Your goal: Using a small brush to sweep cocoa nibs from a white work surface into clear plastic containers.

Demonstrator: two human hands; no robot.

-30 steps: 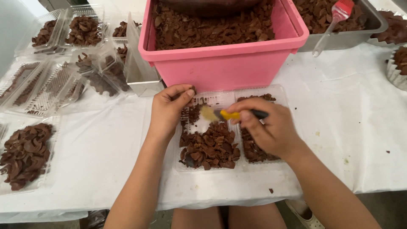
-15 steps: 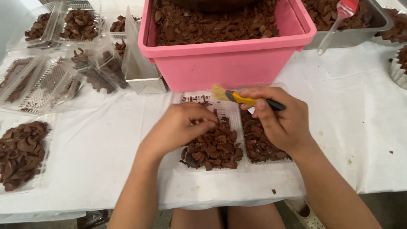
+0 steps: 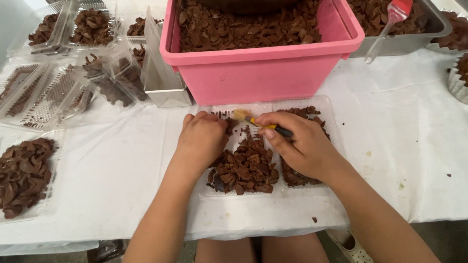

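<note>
A clear plastic tray (image 3: 327,113) with several compartments lies on the white table in front of me, holding piles of brown chocolate flakes (image 3: 246,168). My right hand (image 3: 298,143) grips a small brush (image 3: 254,120) with a yellow and black handle, its bristles over the far end of the tray's middle compartment. My left hand (image 3: 201,140) rests curled on the tray's left compartment, fingers down among the flakes; what it holds, if anything, is hidden.
A pink tub (image 3: 263,73) full of flakes stands just beyond the tray. Clear filled trays (image 3: 73,29) are stacked far left, another (image 3: 24,175) sits near left. A metal pan (image 3: 414,39) with a red brush (image 3: 390,24) is far right.
My left hand has slid down from the tray's far edge onto the left compartment. The right hand with the brush has shifted slightly left and nearer.
</note>
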